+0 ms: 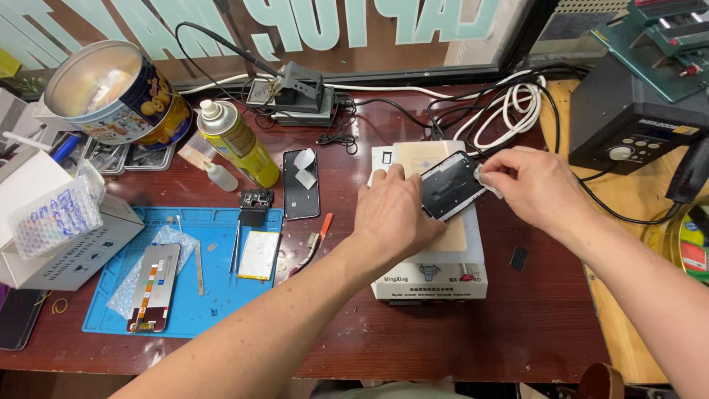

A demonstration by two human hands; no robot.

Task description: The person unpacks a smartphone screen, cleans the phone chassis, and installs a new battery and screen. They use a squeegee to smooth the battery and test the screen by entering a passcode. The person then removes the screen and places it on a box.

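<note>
A black phone frame lies tilted on the tan top of a white heating plate machine. My left hand rests on the frame's near left end and holds it down. My right hand pinches a small white cloth or wipe against the frame's right edge. Both forearms reach in from the bottom of the view.
A blue work mat holds a phone screen, a battery and tweezers. Behind it stand a yellow spray can, a small dropper bottle, a round tin and a black phone. Cables and a dark power unit sit at right.
</note>
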